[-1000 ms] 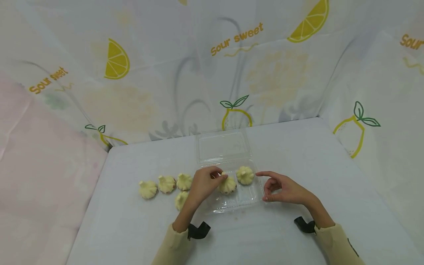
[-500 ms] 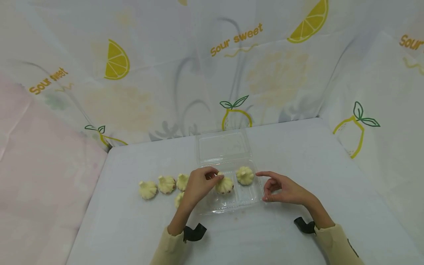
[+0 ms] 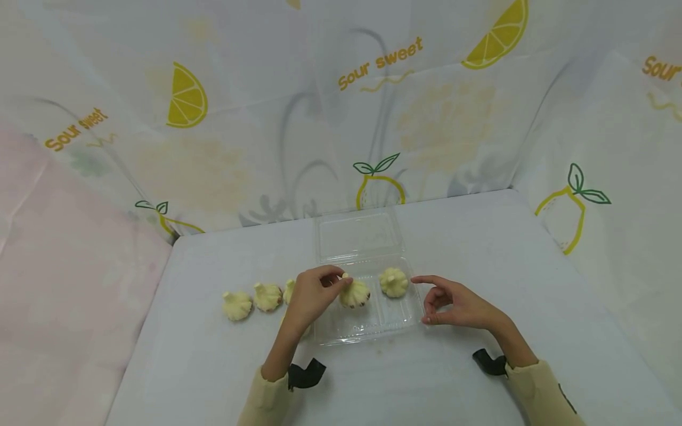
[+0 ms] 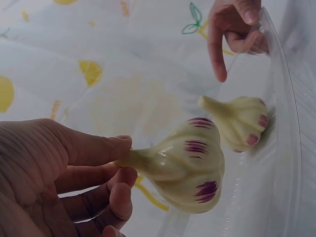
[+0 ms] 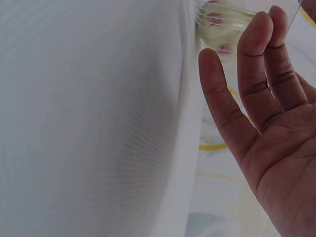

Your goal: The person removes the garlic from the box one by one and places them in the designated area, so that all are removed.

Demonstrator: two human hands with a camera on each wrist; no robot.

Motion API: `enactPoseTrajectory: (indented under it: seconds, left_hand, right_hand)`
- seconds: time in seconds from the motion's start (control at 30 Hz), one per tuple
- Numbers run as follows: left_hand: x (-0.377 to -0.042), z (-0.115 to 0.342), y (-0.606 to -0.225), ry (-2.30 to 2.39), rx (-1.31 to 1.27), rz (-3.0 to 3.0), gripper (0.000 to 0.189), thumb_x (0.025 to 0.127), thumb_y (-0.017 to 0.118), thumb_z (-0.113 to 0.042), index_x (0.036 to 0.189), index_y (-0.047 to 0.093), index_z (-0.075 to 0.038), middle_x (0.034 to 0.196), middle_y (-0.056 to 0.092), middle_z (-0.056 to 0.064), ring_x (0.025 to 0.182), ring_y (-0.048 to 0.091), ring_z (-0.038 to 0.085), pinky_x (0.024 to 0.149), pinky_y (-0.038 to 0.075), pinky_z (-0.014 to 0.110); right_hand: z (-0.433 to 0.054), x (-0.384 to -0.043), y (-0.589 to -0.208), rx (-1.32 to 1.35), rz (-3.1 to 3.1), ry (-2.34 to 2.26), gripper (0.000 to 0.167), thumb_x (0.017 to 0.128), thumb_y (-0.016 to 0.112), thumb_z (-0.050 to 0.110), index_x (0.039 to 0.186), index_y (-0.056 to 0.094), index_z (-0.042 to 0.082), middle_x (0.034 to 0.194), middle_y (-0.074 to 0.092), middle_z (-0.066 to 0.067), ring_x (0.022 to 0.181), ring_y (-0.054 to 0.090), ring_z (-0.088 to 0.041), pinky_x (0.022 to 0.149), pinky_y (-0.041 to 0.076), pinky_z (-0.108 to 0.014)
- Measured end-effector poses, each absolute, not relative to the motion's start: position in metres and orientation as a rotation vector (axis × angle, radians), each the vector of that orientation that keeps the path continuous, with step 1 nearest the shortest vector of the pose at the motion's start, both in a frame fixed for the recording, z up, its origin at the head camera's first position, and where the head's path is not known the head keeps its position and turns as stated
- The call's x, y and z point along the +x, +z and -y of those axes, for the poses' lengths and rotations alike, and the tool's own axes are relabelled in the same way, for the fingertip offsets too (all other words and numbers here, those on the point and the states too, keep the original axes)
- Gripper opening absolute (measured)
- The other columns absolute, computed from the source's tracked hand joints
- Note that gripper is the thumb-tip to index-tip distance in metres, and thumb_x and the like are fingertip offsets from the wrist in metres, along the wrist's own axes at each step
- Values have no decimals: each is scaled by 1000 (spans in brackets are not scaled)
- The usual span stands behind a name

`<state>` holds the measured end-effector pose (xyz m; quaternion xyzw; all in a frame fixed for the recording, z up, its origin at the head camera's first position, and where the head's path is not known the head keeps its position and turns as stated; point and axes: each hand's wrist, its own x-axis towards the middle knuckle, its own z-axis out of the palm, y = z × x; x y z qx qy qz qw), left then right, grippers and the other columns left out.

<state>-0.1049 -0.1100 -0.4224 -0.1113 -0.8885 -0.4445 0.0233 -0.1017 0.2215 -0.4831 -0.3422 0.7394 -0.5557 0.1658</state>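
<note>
My left hand (image 3: 311, 296) pinches a garlic bulb (image 4: 185, 168) by its stem between thumb and fingers; the bulb is cream with purple streaks. In the head view this held garlic bulb (image 3: 356, 294) overlaps the left half of a clear plastic box (image 3: 367, 334). A second garlic bulb (image 3: 394, 283) sits in the box's right half. Beside the box's right edge is my right hand (image 3: 453, 305), index finger extended and the others loosely bent, holding nothing. In the right wrist view, the fingers (image 5: 253, 64) are close to the clear wall with a bulb behind it.
The box's clear lid (image 3: 359, 236) lies folded back behind it. Left of the box several more garlic bulbs rest on the white table (image 3: 186, 361), including a bulb (image 3: 237, 306) at the far left. My left hand and wrist partly cover two of them. A lemon-print cloth (image 3: 240, 148) hangs behind.
My left hand has shifted left and lifted slightly, carrying the pinched garlic bulb with it, away from the bulb in the right half. The right hand has stayed in place.
</note>
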Motion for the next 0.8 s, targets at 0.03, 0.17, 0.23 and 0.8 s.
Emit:
enactPoseTrajectory:
  seconds: [0.03,0.17,0.23,0.8]
  left_hand:
    - [-105,110,-422,-1377,-344,2750,11,85,79,-20,91,75,-12,75,63,-6,69,57,11,62,49,28]
    - [-103,112,-420,-1389,-342,2745,12,85,79,-21,91,75,-12,77,64,-6,70,57,11,63,49,28]
    - [-102,114,-419,-1388,-343,2742,12,85,79,-21,92,75,-12,77,64,-6,70,57,12,64,49,28]
    - [-101,127,-414,-1425,-322,2707,13,85,79,-18,93,75,-8,76,64,-3,72,59,13,64,49,28]
  right_hand:
    - [-222,-102,-483,-976,-2104,-1584,74,86,77,9,146,36,-4,82,65,-3,75,65,-18,78,55,-34]
    - [-222,-102,-485,-983,-2090,-1595,73,86,77,8,145,35,-4,81,65,-4,74,65,-19,77,55,-34]
    - [-222,-102,-486,-980,-2082,-1600,73,86,77,7,145,35,-4,81,64,-4,74,65,-20,77,55,-34]
    - [-222,-103,-487,-952,-2056,-1606,72,86,77,6,144,35,-5,81,64,-4,77,67,-21,79,55,-36]
